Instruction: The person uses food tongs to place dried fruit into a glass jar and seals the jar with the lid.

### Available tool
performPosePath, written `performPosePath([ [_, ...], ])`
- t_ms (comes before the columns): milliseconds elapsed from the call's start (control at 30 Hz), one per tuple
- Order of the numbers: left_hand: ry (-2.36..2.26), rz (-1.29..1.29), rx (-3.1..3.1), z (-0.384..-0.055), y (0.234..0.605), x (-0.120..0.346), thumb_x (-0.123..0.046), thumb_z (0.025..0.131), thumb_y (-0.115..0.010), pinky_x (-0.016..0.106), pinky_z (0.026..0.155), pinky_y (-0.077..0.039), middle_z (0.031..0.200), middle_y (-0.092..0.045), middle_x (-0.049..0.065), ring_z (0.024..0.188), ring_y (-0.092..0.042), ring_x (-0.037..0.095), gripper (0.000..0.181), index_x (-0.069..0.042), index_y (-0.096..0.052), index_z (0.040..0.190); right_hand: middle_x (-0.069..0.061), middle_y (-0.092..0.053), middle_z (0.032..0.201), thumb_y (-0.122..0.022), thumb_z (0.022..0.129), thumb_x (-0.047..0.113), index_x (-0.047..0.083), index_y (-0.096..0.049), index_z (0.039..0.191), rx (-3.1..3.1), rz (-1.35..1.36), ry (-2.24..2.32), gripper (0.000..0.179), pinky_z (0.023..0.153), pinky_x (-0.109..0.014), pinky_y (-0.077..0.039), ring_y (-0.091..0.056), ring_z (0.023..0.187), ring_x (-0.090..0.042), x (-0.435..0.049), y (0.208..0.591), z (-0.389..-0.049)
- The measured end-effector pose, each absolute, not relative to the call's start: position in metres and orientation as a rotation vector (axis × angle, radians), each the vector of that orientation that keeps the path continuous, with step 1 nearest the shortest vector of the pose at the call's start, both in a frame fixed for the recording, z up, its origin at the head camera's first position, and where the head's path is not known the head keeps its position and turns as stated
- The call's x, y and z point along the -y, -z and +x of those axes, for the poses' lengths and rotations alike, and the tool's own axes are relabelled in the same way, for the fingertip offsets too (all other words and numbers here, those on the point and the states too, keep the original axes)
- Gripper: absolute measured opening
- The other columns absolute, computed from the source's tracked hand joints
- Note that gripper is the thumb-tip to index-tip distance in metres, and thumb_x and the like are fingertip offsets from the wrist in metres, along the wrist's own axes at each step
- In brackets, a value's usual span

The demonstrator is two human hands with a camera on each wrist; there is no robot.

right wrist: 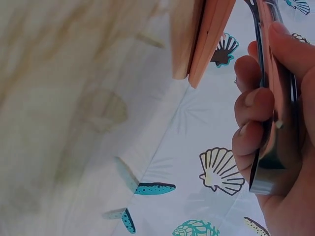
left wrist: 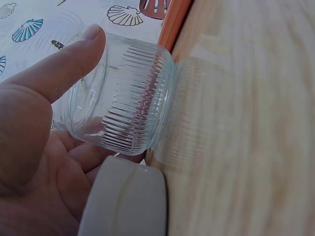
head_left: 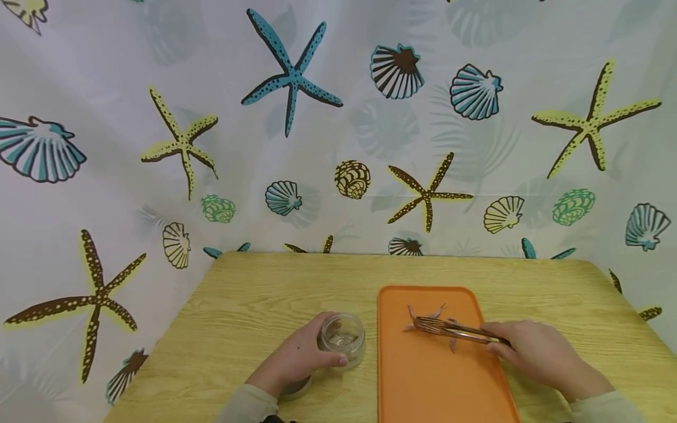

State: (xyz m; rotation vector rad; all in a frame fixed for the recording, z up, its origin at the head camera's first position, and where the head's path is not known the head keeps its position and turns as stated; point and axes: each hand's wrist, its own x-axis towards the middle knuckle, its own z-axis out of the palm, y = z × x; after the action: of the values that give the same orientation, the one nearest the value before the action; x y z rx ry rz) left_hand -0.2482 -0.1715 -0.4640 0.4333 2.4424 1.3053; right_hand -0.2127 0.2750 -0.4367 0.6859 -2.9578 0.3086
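Observation:
My left hand (head_left: 309, 352) grips a clear glass jar (head_left: 344, 343), thumb on one side and fingers round the other. The jar stands upright and uncapped on the table, its ribbed lower wall (left wrist: 133, 98) showing in the left wrist view. In my right hand (head_left: 539, 352) is a pair of metal tongs (head_left: 471, 333), held near its closed end (right wrist: 278, 167). The tongs' tips reach over an orange tray (head_left: 428, 382), right at some thin, brownish, branching pieces (head_left: 409, 314). Another such piece (head_left: 452, 343) lies beside the tongs' arms.
A round whitish lid (head_left: 296, 389) lies under my left wrist, close behind the jar; the left wrist view shows its edge (left wrist: 128, 196). The tray's raised rim (head_left: 379, 352) runs just right of the jar. A patterned curtain (head_left: 317, 147) borders the wood-grain table (head_left: 254, 294).

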Motion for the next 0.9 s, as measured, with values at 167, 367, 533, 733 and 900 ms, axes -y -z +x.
performPosePath([
  [167,-1.302,0.433,-2.45,-0.249,0.464,0.171,-0.049,0.079,-0.086,0.056,0.108,-0.037,0.148,-0.051,0.008,0.135,-0.047,0.029,0.098,-0.015,-0.035,0.156,0.01,-0.073,0.105,-0.073,0.093,0.038,0.027,-0.074,0.121,2.959,0.692,-0.319,0.03,0.063,-0.036,-0.05,-0.063,0.077,-0.006,-0.271,0.434,-0.212],
  [367,-1.309,0.448,-2.452,-0.248,0.463,0.171,-0.049,0.08,-0.085,0.056,0.107,-0.038,0.148,-0.051,0.009,0.134,-0.047,0.03,0.1,-0.014,-0.034,0.157,0.015,-0.07,0.099,-0.073,0.094,0.037,0.029,-0.073,0.121,2.917,0.735,-0.333,0.028,0.058,-0.028,-0.041,-0.048,0.067,0.002,-0.266,0.433,-0.211],
  [533,-1.313,0.452,-2.45,-0.248,0.463,0.171,-0.048,0.08,-0.086,0.056,0.105,-0.039,0.148,-0.051,0.01,0.132,-0.049,0.031,0.098,-0.014,-0.035,0.157,0.016,-0.07,0.097,-0.073,0.093,0.036,0.028,-0.073,0.121,2.882,0.758,-0.331,0.029,0.058,-0.028,-0.042,-0.05,0.069,0.003,-0.261,0.43,-0.21],
  [733,-1.312,0.434,-2.447,-0.249,0.464,0.172,-0.049,0.079,-0.086,0.056,0.105,-0.039,0.149,-0.05,0.009,0.133,-0.048,0.031,0.099,-0.015,-0.035,0.157,0.012,-0.073,0.102,-0.074,0.093,0.035,0.025,-0.073,0.124,2.862,0.773,-0.33,0.033,0.062,-0.031,-0.049,-0.06,0.077,0.0,-0.256,0.427,-0.209],
  [900,-1.288,0.414,-2.451,-0.251,0.463,0.171,-0.051,0.078,-0.086,0.056,0.106,-0.038,0.149,-0.05,0.008,0.134,-0.047,0.03,0.1,-0.017,-0.035,0.157,0.011,-0.073,0.105,-0.073,0.093,0.036,0.026,-0.073,0.124,2.833,0.8,-0.315,0.033,0.067,-0.035,-0.054,-0.066,0.084,-0.005,-0.251,0.425,-0.208],
])
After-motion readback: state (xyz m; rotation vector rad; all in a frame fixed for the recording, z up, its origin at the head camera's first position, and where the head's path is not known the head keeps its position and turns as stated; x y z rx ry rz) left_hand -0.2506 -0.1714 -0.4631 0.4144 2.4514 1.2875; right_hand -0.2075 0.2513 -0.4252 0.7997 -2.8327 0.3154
